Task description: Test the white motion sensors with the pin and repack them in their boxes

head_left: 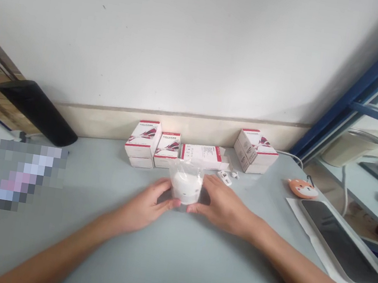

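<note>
Between my two hands, a white rounded device in a clear plastic bag (pixel 186 186) is held upright at the middle of the grey table (pixel 169 263). My left hand (pixel 148 204) closes on its left side, thumb at the lower front. From the right, my right hand (pixel 220 204) grips it in the same way, with its thumb near the base. The bag's loose top stands up above the device. Just beyond my right hand lie a small white part (pixel 224 177) and a little bag of small pieces (pixel 235 174).
Red-and-white boxes stand along the wall: a left stack (pixel 142 141), a smaller box (pixel 167 149), an opened box lying flat (pixel 203 156) and a right stack (pixel 255 151). At right are a phone (pixel 341 242) and an orange animal-faced case (pixel 303 188). A black cylinder (pixel 38 110) leans at left.
</note>
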The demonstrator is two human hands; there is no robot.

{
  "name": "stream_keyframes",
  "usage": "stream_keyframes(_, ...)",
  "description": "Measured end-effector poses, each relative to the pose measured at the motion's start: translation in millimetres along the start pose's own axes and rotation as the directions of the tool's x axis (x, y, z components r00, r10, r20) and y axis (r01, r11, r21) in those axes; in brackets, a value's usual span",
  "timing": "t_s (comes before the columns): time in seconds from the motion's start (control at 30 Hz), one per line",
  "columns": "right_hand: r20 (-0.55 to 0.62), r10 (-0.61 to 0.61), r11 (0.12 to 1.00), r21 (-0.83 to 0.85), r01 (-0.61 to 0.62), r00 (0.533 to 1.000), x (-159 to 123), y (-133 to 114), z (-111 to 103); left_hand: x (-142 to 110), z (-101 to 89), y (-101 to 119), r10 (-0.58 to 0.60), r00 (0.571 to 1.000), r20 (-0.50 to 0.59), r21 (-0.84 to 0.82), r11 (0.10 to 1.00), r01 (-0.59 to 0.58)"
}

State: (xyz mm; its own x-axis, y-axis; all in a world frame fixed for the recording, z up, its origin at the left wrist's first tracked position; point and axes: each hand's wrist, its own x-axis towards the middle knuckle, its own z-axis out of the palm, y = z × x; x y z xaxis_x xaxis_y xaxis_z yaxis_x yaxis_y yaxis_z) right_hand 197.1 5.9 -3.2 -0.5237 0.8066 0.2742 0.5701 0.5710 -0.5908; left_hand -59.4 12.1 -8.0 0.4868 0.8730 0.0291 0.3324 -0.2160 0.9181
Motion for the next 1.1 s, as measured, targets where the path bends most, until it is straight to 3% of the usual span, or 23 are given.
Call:
stream_keyframes(0.23,-0.013,0.024,0.992,-0.121,-0.025,1.000,2,2,8,-6,8.4,8,0.021,0.996,-0.085,-0.128,0.991,-0.031)
stream_keyframes(0.43,-0.016,-0.007,0.997,-0.077,0.006,1.000,-1,3,12,-3,12.4,3,-0.058,0.994,-0.093,-0.087,0.995,0.050)
stream_keyframes(0.7,-0.002,-0.055,0.996,-0.072,0.055,0.998,-2,4,11,-5,13.3,6,-0.060,0.996,-0.066,-0.075,0.996,0.056)
stream_keyframes(0.8,0.015,-0.097,0.995,0.000,0.097,0.995,-2,0,14,-6,13.4,9,-0.080,0.992,-0.096,-0.146,0.987,0.065)
stream_keyframes(0.93,0.022,0.053,0.976,0.209,-0.057,0.998,-3,-13,10,-4,8.9,18,-0.171,0.981,-0.095,-0.443,0.889,0.112)
stream_keyframes(1.0,0.009,0.143,0.950,0.278,-0.140,0.990,-2,-19,3,-2,6.5,23,-0.213,0.973,-0.092,-0.594,0.796,0.118)
stream_keyframes(1.1,-0.032,0.176,0.935,0.319,-0.157,0.984,0,-23,-5,-1,5.2,26,-0.244,0.968,-0.052,-0.755,0.644,0.122)
